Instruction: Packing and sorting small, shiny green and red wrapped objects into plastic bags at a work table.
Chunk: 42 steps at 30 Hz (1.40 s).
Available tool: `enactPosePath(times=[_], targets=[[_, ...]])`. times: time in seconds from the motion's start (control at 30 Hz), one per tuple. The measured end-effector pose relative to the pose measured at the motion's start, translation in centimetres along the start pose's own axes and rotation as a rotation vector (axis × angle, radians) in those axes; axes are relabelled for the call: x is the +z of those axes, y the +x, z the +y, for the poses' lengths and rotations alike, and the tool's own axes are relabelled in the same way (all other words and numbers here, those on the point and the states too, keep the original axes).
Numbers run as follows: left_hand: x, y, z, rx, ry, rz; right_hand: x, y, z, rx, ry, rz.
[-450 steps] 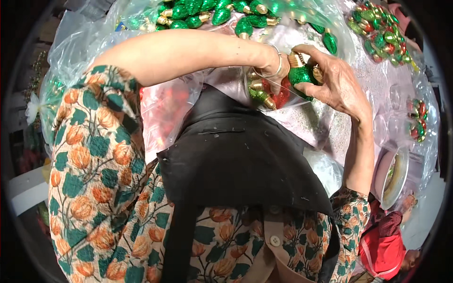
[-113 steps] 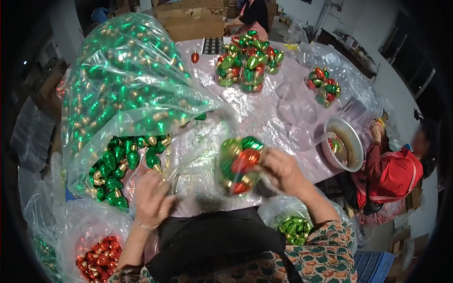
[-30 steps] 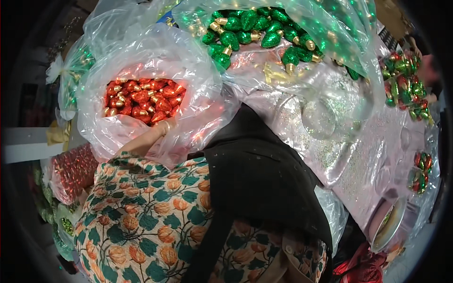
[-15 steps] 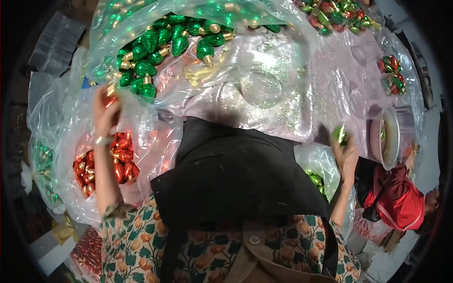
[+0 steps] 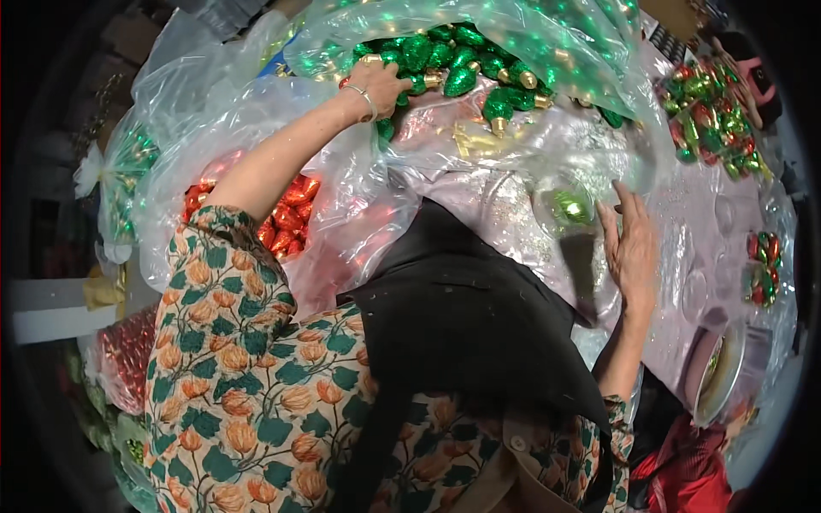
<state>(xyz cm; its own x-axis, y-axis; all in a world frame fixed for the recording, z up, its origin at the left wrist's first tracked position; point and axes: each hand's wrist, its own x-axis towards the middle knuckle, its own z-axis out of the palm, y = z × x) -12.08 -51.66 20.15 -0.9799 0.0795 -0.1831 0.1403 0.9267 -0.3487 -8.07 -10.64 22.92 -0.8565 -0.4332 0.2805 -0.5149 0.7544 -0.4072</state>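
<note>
My left hand (image 5: 376,85) reaches to the near-left edge of a pile of glittery green bulb-shaped ornaments (image 5: 460,81) with gold caps. A sliver of a red bulb ornament (image 5: 344,82) shows at its thumb side, held in the hand. Its fingertips touch the green ones, and whether they grip one is hidden. My right hand (image 5: 631,244) is open with fingers apart, holding nothing. Just left of it, a shiny light green bulb ornament (image 5: 569,206) lies at a clear round container (image 5: 540,201) on the table.
Red ornaments (image 5: 291,218) fill a clear plastic bag below my left arm. Clear sheeting (image 5: 547,38) covers part of the green pile. Packed mixed ornaments (image 5: 710,111) stand far right, near a person's hand. A round tub (image 5: 717,372) and a person in red (image 5: 688,470) are lower right.
My left hand has moved from above the red bag to the green pile, still with the red ornament. My right hand has brought the light green ornament over the table and let it go.
</note>
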Motion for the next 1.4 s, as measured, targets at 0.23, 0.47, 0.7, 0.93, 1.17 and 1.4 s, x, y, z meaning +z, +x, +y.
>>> enactPosePath(times=[0.23, 0.47, 0.7, 0.93, 1.17, 1.4], targets=[[1.1, 1.7, -0.3, 0.074, 0.089, -0.275, 2.1, -0.5, -0.5, -0.213, -0.255, 0.09], [1.3, 5.2, -4.5, 0.79, -0.981, -0.822, 2.4, -0.9, 0.1, -0.217, -0.178, 0.21], [4.5, 3.3, 4.5, 0.546, -0.015, -0.496, 2.2, -1.0, 0.8, -0.197, -0.17, 0.229], [9.9, 2.9, 6.5, 0.811, 0.534, -0.317, 2.4, -0.6, 0.6, -0.196, -0.154, 0.22], [-7.5, 1.7, 4.2, 0.318, -0.592, -0.004, 0.4, -0.9, 1.3, -0.176, -0.179, 0.153], [-13.8, 3.2, 18.4, 0.52, -1.493, 0.989, 2.3, -0.4, 1.6, -0.201, -0.047, 0.178]])
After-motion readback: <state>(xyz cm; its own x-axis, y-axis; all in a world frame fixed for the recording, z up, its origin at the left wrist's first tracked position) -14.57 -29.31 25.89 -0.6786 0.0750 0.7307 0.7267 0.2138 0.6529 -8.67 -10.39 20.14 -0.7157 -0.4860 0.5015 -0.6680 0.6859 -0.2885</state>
